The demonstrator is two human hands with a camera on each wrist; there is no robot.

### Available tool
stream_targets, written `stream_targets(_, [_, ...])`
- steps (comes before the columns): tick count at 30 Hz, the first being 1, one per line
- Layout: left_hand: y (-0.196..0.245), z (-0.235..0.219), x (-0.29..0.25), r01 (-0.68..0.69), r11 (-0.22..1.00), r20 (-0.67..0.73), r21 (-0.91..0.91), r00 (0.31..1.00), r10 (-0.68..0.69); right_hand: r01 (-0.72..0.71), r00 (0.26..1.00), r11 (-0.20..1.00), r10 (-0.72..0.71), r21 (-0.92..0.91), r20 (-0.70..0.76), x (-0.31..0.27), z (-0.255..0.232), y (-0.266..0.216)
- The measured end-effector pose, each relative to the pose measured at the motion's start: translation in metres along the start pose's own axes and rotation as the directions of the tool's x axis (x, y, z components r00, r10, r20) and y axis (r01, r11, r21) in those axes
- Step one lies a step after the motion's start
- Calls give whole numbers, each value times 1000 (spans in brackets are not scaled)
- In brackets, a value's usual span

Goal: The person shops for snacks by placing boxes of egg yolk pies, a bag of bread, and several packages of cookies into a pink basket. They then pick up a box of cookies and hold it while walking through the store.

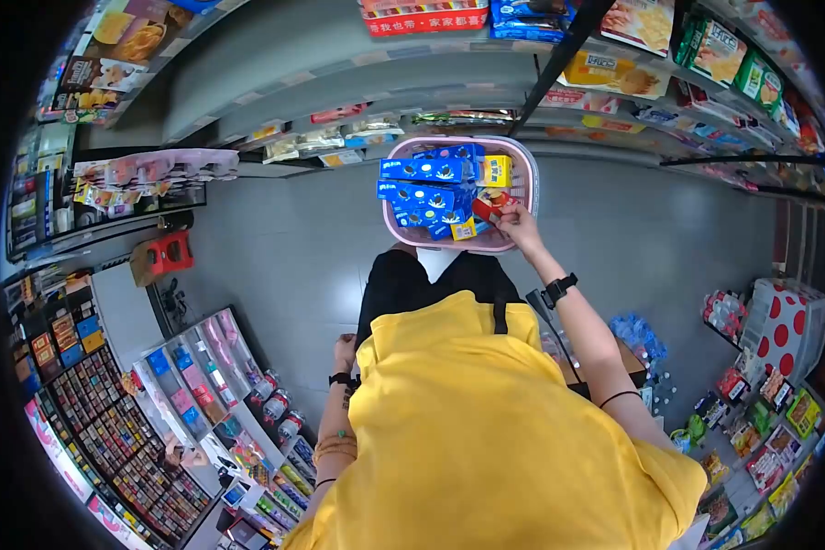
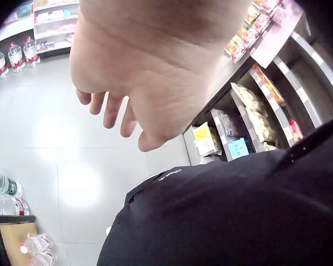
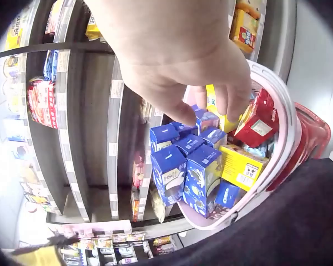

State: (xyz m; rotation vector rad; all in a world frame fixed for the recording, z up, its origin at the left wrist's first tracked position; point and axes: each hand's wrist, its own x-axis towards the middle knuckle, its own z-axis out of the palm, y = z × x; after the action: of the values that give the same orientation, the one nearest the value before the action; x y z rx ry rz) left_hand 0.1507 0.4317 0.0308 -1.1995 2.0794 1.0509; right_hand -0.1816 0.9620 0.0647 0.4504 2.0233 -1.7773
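Note:
A pink shopping basket stands in front of the person, holding several blue Oreo boxes, yellow boxes and a red box. My right hand reaches down over the basket's right side, its fingertips right at the red box. In the right wrist view the right thumb is spread apart from the fingers, above the blue boxes, with the red box beside the fingers. My left hand hangs down by the left thigh, fingers loosely bent and holding nothing.
Shelves with packaged snacks run just beyond the basket. At the left stand a red stool, display racks and large water bottles. Behind on the right are a polka-dot container and more snack packs. Grey tiled floor surrounds the basket.

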Motion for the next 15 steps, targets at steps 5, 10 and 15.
stream_targets(5, [22,7,17,-85,995,-26,-56,996,84,36,999,996,-37,-75,-2,26,19,0])
stream_targets(10, [54,20,30,-83,997,-48,-1,995,83,106,994,967,-112,-232,-13,26,17,6])
stream_targets(15, [62,29,43,-126,991,-51,-46,991,124,-42,999,932,29,-360,-41,9,-9,18])
